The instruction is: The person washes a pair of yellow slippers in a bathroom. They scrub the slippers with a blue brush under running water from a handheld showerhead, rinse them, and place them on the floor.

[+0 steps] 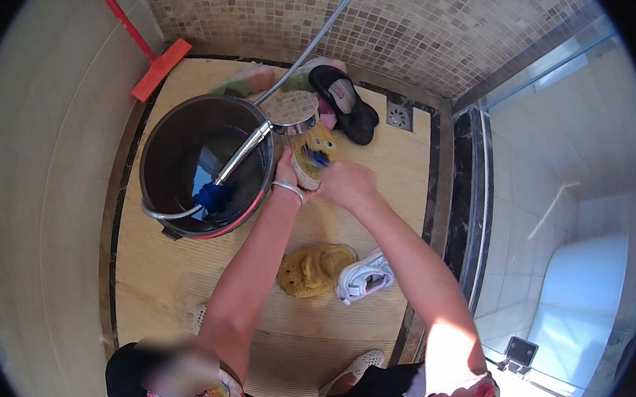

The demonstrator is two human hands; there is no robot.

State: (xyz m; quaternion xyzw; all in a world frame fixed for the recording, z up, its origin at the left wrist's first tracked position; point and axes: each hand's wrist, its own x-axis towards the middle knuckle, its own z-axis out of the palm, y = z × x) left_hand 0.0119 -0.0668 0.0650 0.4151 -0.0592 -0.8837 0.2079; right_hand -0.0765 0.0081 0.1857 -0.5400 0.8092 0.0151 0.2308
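My left hand [291, 174], with a bangle at the wrist, grips a yellow slipper [301, 166] with cartoon eyes by its side. My right hand [350, 184], blurred by motion, is closed at the slipper's other side. Blue bristles [317, 157] of a brush lie against the slipper's inside; the brush handle seems to be hidden in my right fist. Just above the slipper, a chrome shower head [291, 111] rests across the dark bucket [152, 144], and water runs from it onto the slipper. Something blue [213, 197] is around the lower end of its handle.
A matching fuzzy yellow slipper [306, 271] and a white shoe [367, 276] lie nearer to me. Behind are a black slipper [353, 116] and pink-green footwear [243, 80]. A red floor squeegee [160, 70] leans at left. A drain [399, 116] and a raised dark sill [470, 172] are right.
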